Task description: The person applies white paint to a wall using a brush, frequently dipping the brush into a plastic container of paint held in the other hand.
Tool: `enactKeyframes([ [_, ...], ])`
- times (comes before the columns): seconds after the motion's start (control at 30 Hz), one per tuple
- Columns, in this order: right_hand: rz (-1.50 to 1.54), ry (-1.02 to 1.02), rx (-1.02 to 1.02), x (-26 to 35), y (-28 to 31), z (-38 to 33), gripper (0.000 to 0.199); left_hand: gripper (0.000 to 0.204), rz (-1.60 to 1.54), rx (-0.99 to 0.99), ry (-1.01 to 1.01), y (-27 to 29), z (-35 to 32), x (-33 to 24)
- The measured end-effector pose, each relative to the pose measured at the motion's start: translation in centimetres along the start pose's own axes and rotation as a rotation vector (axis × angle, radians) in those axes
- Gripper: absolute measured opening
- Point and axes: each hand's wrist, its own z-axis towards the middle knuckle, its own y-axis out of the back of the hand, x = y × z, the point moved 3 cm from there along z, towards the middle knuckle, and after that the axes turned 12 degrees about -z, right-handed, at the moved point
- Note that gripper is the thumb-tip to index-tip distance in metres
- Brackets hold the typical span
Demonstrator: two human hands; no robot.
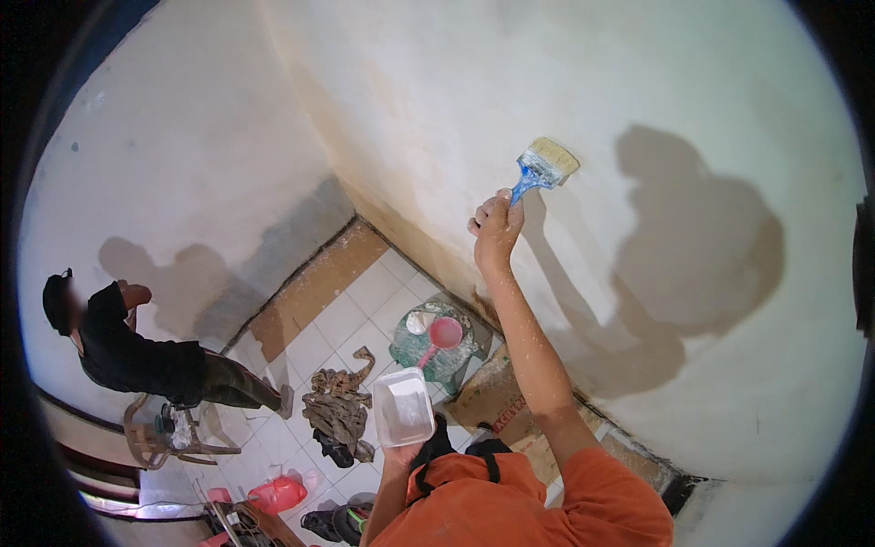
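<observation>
Nearest to the camera is the person's orange shirt (547,506), at the bottom edge of the head view, with a black strap across it. From there the left hand (398,453) comes up and holds a white rectangular tray (402,407) from below; the fingers are under the tray, so I cannot tell exactly how they are closed, but they carry it. The right hand (497,228) is raised high on a stretched arm, its fingers closed around the blue handle of a wide paintbrush (545,166). The pale bristles of the brush touch the white wall (711,91), and the shadow of the arm and head falls on the wall to the right of it. Below, on the floor beside the wall, stands a green bucket (451,351) with a pink scoop (442,335) in it, and a flat piece of cardboard (497,401) lies just beside the bucket. A brown crumpled cloth (337,406) lies on the white tiled floor (351,310), and a red plastic bag (278,494) is near the lower edge. At the left, another person in dark clothes (137,351) stands on a wooden stool (169,438) facing the other wall. The lower part of the corner is grey and brown, not white.
</observation>
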Motion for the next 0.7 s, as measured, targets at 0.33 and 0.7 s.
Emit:
enactKeyframes([
  [0.33,-0.349,-0.260,-0.281,-23.8,16.7,0.3,0.015,0.073,-0.020,-0.010,-0.063,-1.1,0.6,-3.6],
  [0.7,0.188,-0.575,-0.536,-19.9,8.1,3.1,0.014,0.073,-0.025,0.071,0.000,-1.7,0.7,-7.0],
])
